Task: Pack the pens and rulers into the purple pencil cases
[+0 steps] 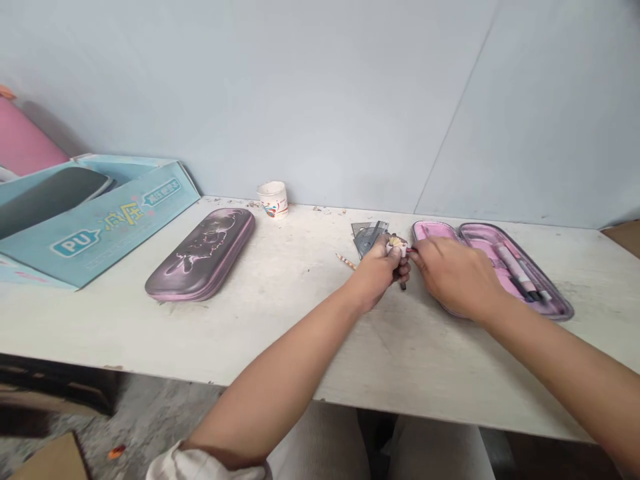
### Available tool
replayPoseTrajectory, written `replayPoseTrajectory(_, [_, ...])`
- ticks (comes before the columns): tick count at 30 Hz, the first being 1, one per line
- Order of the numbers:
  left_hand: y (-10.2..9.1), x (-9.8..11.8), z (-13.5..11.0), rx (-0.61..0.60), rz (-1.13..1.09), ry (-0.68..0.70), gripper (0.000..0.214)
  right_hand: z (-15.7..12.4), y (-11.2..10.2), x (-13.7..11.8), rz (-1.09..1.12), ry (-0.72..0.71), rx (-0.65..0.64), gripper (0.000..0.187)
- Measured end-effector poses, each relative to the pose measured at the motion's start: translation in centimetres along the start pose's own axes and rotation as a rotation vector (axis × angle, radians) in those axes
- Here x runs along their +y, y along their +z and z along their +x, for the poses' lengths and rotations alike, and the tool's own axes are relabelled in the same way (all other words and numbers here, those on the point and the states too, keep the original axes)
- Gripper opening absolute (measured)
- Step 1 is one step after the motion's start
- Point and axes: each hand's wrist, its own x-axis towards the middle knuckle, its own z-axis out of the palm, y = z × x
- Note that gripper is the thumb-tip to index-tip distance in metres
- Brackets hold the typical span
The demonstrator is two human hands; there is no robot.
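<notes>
The left hand (375,272) closes tight on a light, stiff slim pen (397,244), best pinched mid-barrel; the right hand (455,277) half-curls beside it, hold unclear.

The left hand (375,273) grips a figure-topped pen (397,245), the right hand (453,277) just beside it, near an open pink pencil case (493,233)

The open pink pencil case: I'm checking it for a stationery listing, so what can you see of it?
This long, rounded case lies open on the white tabletop, with glossy purple-grey edging around a pink lining. Pens lie inside. The right hand covers its near part; whether it touches is unclear.
</notes>
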Motion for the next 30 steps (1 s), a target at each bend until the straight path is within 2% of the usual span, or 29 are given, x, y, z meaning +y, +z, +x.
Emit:
replayPoseTrajectory(2, [-0.1,0.0,0.0,-0.020,-0.085,-0.006,0.008,0.1,0.1,-0.2,-0.175,-0.073,0.064,0.023])
replayPoseTrajectory(3, [-0.2,0.0,-0.1,-0.037,-0.055,0.010,0.008,0.3,0.1,-0.2,-0.141,-0.050,0.045,0.024])
replayPoseTrajectory(5, [-0.6,0.1,-0.2,-0.066,0.107,0.068,0.008,0.8,0.0,0.0,0.133,0.094,-0.088,0.029])
replayPoseTrajectory(7, [-0.9,0.0,-0.3,-0.091,0.297,0.115,0.009,1.1,-0.1,0.4,0.519,0.266,-0.307,0.032])
replayPoseTrajectory(9, [-1.1,-0.2,-0.2,-0.100,0.410,0.132,0.010,1.0,0.0,0.7,0.738,0.367,-0.438,0.033])
replayPoseTrajectory(10, [-1.1,-0.3,-0.1,-0.096,0.424,0.126,0.010,0.8,0.0,0.8,0.728,0.365,-0.422,0.033])
replayPoseTrajectory(11, [-1.0,-0.3,-0.1,-0.085,0.408,0.113,0.010,0.6,0.2,0.7,0.636,0.326,-0.351,0.034])
replayPoseTrajectory(14, [-0.6,-0.4,-0.1,-0.042,0.219,0.049,0.007,-0.4,0.5,0.0,0.092,0.076,-0.051,0.028])
replayPoseTrajectory(16, [-0.4,-0.3,-0.2,-0.044,0.104,0.003,0.006,-0.8,0.7,-0.4,-0.201,-0.032,0.030,0.021])
replayPoseTrajectory(17, [-0.3,-0.3,-0.3,-0.054,0.089,-0.007,0.005,-0.9,0.8,-0.5,-0.250,-0.030,0.029,0.021])
replayPoseTrajectory(19, [-0.3,-0.2,-0.5,-0.083,0.162,0.004,0.005,-0.9,0.9,-0.2,-0.098,0.042,-0.041,0.025])
replayPoseTrajectory(22, [-0.5,-0.3,-0.5,-0.134,0.344,0.055,0.008,-0.7,1.1,0.9,0.477,0.203,-0.219,0.037])
replayPoseTrajectory(24, [-0.7,-0.4,-0.4,-0.144,0.397,0.077,0.010,-0.8,1.2,1.4,0.702,0.264,-0.253,0.042])
replayPoseTrajectory(26, [-0.8,-0.6,-0.2,-0.117,0.408,0.077,0.010,-1.1,1.5,1.5,0.688,0.259,-0.179,0.042])
replayPoseTrajectory(30, [-0.9,-0.7,0.0,-0.068,0.373,0.052,0.011,-1.7,1.7,1.5,0.343,0.131,-0.003,0.029])
